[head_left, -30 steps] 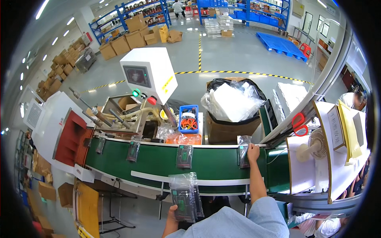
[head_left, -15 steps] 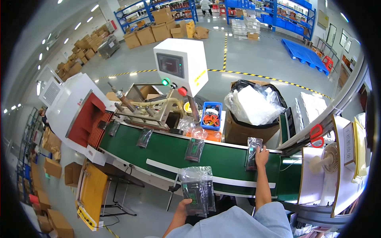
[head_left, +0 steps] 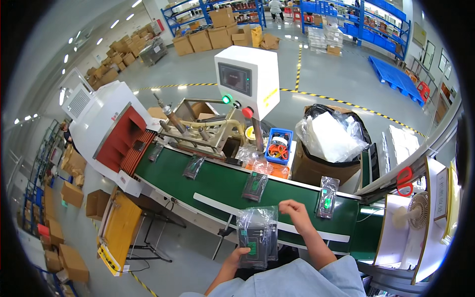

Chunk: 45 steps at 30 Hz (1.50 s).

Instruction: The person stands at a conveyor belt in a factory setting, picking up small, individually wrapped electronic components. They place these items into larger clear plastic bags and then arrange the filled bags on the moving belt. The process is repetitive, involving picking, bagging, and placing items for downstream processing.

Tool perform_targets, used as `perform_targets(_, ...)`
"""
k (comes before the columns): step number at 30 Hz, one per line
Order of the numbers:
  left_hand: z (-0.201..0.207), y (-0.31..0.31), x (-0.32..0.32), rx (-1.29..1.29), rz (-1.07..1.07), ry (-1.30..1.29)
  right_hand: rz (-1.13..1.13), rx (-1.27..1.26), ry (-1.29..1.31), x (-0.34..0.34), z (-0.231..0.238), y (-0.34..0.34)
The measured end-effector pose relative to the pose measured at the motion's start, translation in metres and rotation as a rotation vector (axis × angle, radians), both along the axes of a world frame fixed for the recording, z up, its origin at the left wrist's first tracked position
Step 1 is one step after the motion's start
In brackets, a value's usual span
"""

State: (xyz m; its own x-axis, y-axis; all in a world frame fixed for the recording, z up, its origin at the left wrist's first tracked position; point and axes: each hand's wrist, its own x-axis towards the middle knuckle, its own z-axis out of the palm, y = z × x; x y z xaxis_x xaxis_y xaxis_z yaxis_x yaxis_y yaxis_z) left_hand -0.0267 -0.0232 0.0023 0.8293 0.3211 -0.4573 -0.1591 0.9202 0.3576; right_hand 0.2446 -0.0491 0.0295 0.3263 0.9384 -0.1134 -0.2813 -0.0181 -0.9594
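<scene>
My left hand is closed on a stack of dark flat packages in clear plastic bags, held upright in front of my body. The clear bag tops stick up above the dark parts. My right hand hovers over the near edge of the green conveyor belt, just right of the stack and apart from it. Its fingers are curled together, with nothing visible in them. To its right a bagged dark package with a green mark lies on the belt. Another bagged package lies beyond the stack, and more lie farther left.
At the belt's left end stands a white machine with a red strip-curtained opening. Behind the belt are a control box, a blue bin and a lined carton. A small fan stands at the right.
My right hand has let go of the package on the belt and moved left toward the stack. The whole view has shifted. My left hand still holds the stack.
</scene>
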Motion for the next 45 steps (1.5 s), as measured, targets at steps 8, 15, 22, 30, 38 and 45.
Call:
perform_targets(8, -0.014, -0.009, -0.001, 0.053, 0.081, -0.033, 0.361, -0.258, -0.029, -0.021, 0.021, -0.015)
perform_targets(15, -0.011, -0.008, 0.014, 0.105, 0.160, -0.016, 0.227, -0.240, -0.106, -0.014, 0.005, -0.019)
perform_targets(22, -0.015, 0.019, 0.022, 0.019, 0.360, -0.080, 0.282, -0.202, -0.245, -0.009, 0.021, -0.031)
perform_targets(30, 0.046, 0.028, 0.053, 0.199, 0.317, -0.259, 0.217, -0.164, -0.341, 0.030, 0.013, -0.043)
perform_targets(38, 0.046, 0.030, 0.052, 0.158, 0.353, -0.163, -0.638, -0.337, -0.465, 0.165, -0.036, -0.125)
perform_targets(45, 0.041, 0.032, 0.045, 0.148, 0.445, -0.113, -1.083, -0.575, -1.035, 0.255, -0.074, -0.188)
